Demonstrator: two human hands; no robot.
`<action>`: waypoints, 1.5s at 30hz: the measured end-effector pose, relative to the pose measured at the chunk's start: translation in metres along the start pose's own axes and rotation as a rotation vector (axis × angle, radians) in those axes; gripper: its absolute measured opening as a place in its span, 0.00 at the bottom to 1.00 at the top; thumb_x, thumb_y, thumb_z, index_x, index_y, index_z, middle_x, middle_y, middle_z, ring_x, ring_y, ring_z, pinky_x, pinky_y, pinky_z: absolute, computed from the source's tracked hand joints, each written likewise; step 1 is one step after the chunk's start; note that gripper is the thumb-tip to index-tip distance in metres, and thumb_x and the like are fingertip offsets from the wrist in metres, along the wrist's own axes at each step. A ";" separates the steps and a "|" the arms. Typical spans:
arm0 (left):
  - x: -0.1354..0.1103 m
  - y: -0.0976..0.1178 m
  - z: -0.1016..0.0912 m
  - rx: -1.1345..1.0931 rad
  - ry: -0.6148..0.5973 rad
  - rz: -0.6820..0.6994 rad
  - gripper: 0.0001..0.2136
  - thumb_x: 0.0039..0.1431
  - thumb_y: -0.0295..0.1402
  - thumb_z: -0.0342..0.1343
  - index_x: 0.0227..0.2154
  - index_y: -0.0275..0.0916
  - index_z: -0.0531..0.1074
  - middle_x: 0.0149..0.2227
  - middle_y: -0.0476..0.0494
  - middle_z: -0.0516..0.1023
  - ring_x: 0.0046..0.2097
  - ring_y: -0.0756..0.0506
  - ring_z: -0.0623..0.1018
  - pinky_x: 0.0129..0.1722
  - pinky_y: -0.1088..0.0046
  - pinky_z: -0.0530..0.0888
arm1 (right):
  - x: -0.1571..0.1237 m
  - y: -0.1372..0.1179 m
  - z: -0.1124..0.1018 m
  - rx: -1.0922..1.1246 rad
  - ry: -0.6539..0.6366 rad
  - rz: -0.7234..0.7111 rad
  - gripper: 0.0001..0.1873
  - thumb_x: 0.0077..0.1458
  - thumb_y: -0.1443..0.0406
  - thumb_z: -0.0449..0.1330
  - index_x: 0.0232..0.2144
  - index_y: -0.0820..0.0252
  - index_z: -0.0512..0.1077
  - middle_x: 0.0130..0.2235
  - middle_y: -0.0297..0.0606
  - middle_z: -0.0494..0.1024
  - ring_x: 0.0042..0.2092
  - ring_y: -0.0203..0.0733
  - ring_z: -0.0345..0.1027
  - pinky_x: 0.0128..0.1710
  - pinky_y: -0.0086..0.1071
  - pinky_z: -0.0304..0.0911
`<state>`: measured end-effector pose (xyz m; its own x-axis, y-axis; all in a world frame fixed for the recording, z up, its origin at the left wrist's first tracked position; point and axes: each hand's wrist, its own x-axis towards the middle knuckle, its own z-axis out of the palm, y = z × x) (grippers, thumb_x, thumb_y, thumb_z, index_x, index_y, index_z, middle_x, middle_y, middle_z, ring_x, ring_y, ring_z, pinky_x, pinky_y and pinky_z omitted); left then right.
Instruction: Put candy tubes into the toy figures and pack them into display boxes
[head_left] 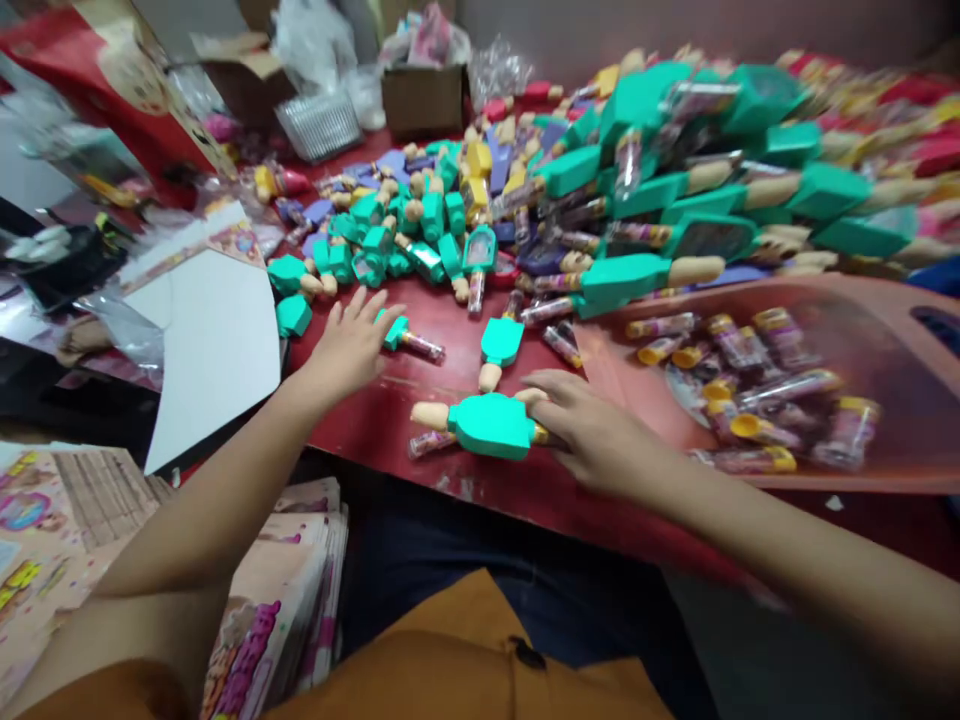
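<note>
The right hand (596,432) is closed on a green toy (491,425) at lower center. The left hand (351,345) is open, just beside a small green toy (394,330) on the red table (375,425).

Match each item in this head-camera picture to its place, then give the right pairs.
Column 1
1. right hand
2. left hand
3. heap of yellow-capped tubes
4. white card

Column 2
A. beside the left edge of the red table
B. inside the orange plastic tray
C. on a large teal piece
D. beside a small teal piece

Pairs: 1-C, 2-D, 3-B, 4-A
</note>
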<state>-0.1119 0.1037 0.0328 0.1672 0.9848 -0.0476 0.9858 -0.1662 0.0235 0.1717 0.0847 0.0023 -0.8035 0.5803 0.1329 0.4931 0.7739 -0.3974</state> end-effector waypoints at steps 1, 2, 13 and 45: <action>0.009 -0.010 0.004 0.046 -0.047 -0.055 0.29 0.48 0.19 0.48 0.56 0.38 0.57 0.62 0.35 0.51 0.63 0.31 0.47 0.57 0.42 0.46 | 0.008 0.007 0.002 -0.006 -0.063 -0.004 0.11 0.51 0.75 0.50 0.36 0.65 0.68 0.50 0.50 0.65 0.53 0.49 0.56 0.49 0.43 0.56; 0.016 -0.016 0.008 0.063 -0.075 -0.087 0.29 0.47 0.17 0.47 0.55 0.39 0.58 0.61 0.35 0.55 0.62 0.31 0.50 0.56 0.41 0.45 | 0.014 0.011 0.003 -0.010 -0.128 0.006 0.11 0.51 0.76 0.50 0.36 0.65 0.68 0.48 0.49 0.66 0.52 0.49 0.57 0.49 0.43 0.56; 0.048 -0.016 0.013 -0.512 0.064 -0.325 0.15 0.36 0.25 0.59 0.31 0.37 0.67 0.43 0.38 0.72 0.51 0.36 0.67 0.48 0.63 0.63 | -0.003 0.003 -0.002 0.950 0.194 0.472 0.12 0.48 0.60 0.59 0.32 0.59 0.61 0.30 0.33 0.67 0.32 0.37 0.62 0.32 0.31 0.60; 0.161 0.153 -0.070 -1.533 0.496 -0.042 0.18 0.52 0.35 0.55 0.46 0.37 0.64 0.53 0.36 0.65 0.56 0.43 0.65 0.57 0.66 0.60 | 0.089 0.107 -0.154 0.476 0.845 0.738 0.29 0.41 0.52 0.60 0.41 0.64 0.62 0.42 0.48 0.70 0.45 0.54 0.63 0.47 0.47 0.57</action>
<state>0.0647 0.2406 0.0982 -0.1793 0.9564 0.2305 -0.0049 -0.2352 0.9719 0.2045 0.2582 0.1114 0.1752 0.9612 0.2130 0.4255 0.1212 -0.8968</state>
